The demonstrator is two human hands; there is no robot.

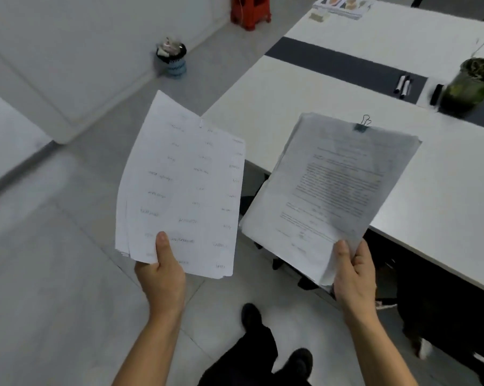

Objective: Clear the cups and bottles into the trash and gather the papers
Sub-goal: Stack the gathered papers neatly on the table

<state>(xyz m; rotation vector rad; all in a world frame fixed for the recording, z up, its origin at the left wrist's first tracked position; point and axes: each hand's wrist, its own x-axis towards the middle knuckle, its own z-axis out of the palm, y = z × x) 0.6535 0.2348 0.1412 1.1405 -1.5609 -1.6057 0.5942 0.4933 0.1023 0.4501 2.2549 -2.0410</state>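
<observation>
My left hand point(162, 274) grips the bottom edge of a thin stapled set of white sheets point(182, 188) printed with short lines of text, held up over the floor. My right hand point(353, 277) grips the lower corner of a thicker stack of papers point(332, 190) fastened at the top by a binder clip point(361, 124); that stack hangs partly over the white table's point(291, 107) near edge. A small blue trash bin point(172, 59) with a black liner, full of rubbish, stands on the floor by the wall, far ahead of my left hand.
On the table lie black markers point(403, 86) on a dark strip, a potted plant point(470, 82) at the right, and a printed sheet point(339, 5) at the far end. A red stool point(250, 11) stands beyond the bin. A dark chair point(444, 324) sits under the table.
</observation>
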